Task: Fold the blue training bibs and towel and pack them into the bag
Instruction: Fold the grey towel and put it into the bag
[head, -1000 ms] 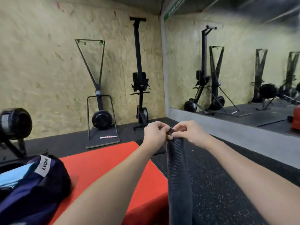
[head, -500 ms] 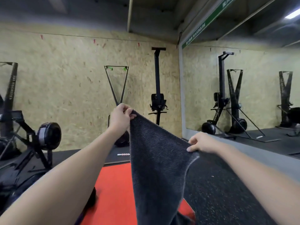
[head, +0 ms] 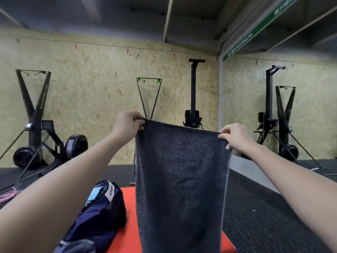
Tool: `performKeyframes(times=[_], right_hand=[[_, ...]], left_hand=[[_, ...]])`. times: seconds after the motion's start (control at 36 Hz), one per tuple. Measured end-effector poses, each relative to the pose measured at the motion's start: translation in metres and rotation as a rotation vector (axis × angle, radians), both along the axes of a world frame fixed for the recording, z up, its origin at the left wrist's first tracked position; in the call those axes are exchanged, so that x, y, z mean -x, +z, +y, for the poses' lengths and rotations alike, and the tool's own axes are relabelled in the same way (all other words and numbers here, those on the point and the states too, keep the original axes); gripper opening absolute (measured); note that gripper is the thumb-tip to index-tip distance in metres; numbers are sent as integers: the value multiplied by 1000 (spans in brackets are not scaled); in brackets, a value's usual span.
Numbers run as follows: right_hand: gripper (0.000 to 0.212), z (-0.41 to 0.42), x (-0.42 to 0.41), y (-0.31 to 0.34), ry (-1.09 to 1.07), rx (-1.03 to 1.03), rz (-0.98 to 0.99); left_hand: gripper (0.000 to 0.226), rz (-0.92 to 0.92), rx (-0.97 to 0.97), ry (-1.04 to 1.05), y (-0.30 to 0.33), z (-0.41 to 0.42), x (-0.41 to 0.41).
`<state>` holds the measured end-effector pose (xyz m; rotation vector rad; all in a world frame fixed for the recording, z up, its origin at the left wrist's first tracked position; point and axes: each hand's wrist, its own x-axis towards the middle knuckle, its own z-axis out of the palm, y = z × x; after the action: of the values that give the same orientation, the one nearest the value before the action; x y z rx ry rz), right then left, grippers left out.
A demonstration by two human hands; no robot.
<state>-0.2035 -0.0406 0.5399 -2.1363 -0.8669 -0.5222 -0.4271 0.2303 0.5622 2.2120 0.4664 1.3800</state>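
Dark grey, ribbed towel (head: 180,179) is hanging in front of the person, above a red padded mat (head: 127,232) and beside a navy fabric bag (head: 98,216). It is looking soft, limp and light, best held by its 2 top corners. The left hand (head: 128,125) and right hand (head: 235,136) are pinching those corners, arms reaching forward, the left slightly higher.

The dark grey ribbed towel (head: 180,176) hangs spread flat and upright in the air, its top edge stretched level, each top corner pinched by a hand. Below and to its left, the dark navy fabric bag (head: 99,214) with a white label lies on the red tabletop (head: 128,232), light blue cloth (head: 94,193) showing at its opening.
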Motion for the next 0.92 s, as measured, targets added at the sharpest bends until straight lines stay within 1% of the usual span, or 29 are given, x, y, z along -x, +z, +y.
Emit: performKeyframes(times=[0.08,0.17,0.25,0.31,0.39,0.42,0.44,0.53,0.67,0.75,0.83,0.89,0.92], right_hand=[[7,13,-2,-1,46,-41,29],[7,27,-10,-8,93,-73,67],[10,42,-19,-18,116,-57,85],[11,54,-28,-27,123,-46,108],[7,78,-49,-46,128,-19,160],[3,88,-58,-54,121,8,172],[4,99,-69,-63,112,40,177],[18,134,-100,-93,92,131,201],[12,195,-158,-154,20,210,324],[8,232,-185,-191,-66,356,300],[17,264,-211,-230,-162,486,317],[20,282,-232,-256,-177,504,389],[20,293,-246,-273,-163,497,473]], left_hand=[[8,5,63,-4,-6,8,5],[7,48,92,13,-15,18,2],[6,89,122,30,-26,34,-8],[5,116,179,36,-35,48,-17],[5,186,249,61,-55,72,-35],[6,204,265,69,-64,82,-43],[6,231,278,81,-74,92,-51],[7,328,248,148,-110,132,-83],[7,462,210,253,-177,186,-134],[4,529,222,267,-216,212,-164],[11,631,271,257,-255,241,-197],[15,684,295,249,-278,259,-217],[15,709,324,248,-293,271,-229]])
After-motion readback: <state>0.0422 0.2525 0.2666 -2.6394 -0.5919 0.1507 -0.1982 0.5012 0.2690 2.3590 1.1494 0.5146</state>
